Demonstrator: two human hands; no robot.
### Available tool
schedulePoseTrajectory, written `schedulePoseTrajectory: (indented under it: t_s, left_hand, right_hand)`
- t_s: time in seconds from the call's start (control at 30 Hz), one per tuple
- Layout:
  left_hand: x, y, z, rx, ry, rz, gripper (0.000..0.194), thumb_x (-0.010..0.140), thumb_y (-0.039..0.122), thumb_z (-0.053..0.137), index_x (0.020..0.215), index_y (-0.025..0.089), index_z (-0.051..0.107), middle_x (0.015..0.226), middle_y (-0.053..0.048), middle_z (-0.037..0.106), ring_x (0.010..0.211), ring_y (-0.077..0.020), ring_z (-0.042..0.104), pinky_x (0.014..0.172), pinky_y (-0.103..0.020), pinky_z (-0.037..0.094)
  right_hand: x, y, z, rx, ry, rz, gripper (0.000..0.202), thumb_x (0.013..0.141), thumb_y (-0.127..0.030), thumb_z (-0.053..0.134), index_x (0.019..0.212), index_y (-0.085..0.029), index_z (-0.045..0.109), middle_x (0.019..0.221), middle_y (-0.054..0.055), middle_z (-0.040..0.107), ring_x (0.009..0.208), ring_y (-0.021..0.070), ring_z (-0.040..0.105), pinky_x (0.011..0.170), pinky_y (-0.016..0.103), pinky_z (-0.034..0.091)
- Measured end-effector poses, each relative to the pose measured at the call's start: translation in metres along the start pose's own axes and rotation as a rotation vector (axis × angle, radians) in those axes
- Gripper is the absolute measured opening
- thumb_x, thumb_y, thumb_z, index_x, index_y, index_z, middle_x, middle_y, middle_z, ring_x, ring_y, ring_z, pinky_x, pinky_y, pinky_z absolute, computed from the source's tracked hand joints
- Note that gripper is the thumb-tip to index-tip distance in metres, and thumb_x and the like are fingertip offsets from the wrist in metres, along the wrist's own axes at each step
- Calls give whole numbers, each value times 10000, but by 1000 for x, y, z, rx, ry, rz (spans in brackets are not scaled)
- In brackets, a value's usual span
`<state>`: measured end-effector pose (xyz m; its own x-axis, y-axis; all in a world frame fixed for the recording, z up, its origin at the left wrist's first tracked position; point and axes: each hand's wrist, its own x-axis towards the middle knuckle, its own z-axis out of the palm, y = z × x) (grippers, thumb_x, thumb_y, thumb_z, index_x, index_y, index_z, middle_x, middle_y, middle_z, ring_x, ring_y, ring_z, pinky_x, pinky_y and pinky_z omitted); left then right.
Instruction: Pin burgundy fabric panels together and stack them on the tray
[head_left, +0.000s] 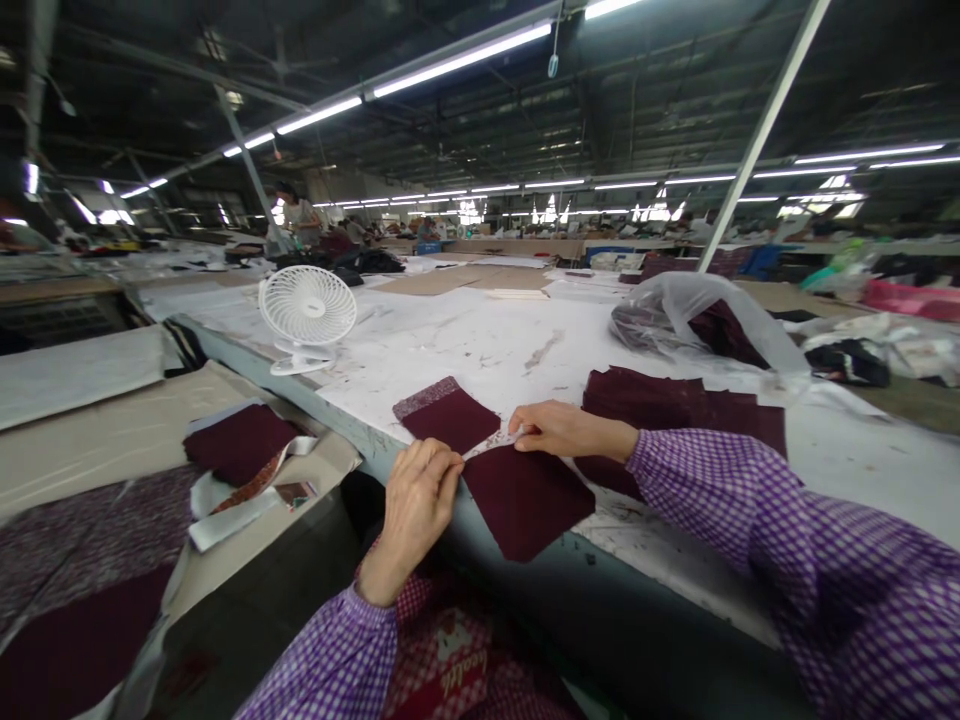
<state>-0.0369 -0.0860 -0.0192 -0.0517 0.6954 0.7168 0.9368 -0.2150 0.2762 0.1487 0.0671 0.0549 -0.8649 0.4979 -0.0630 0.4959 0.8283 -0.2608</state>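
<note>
The left hand and right hand pinch the cloth along its far edge, apparently for straightness.

Bench: top white, stained. At my left grip and right grip, a front maroon panel overhangs the near edge. Beyond my left grip: a speckle-banded panel, then a white fan. Right of my right grip: stacked maroon pieces; beyond those, a clear bag.
</note>
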Motion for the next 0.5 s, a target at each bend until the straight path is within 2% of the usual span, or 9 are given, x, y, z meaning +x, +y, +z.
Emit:
schedulePoseTrajectory:
  t_s: [0.07,0.17,0.33,0.5]
  left_hand:
    - [1,-1,1,-26,-9,-27,158,907,218,462,819,194,591,820,-32,603,809,-172,530,758,-325,415]
    - [4,-2,2,-70,-31,-71,145,893,205,475,796,197,583,811,-27,593,808,-173,533,767,-328,421]
    - [2,-4,1,-59,-13,-47,135,899,210,483,816,189,587,821,-31,596,816,-171,534,767,-331,417]
    - [-6,-4,2,21,35,39,143,917,216,458,855,195,585,847,-38,608,816,-171,538,745,-330,404]
  right_hand:
    - [2,0,2,74,-3,23,175,843,-230,567,992,-162,629,860,34,668,770,143,591,695,243,401]
    - [1,-4,4,53,15,2,100,839,-170,537,872,-150,629,802,31,653,723,131,563,668,236,381]
    - [-4,-9,6,-20,91,-78,131,829,-121,536,947,-137,590,953,73,614,842,149,540,776,257,390]
    - [-4,-11,4,-33,0,-48,92,847,-121,521,910,-148,582,896,54,626,817,152,535,774,261,392]
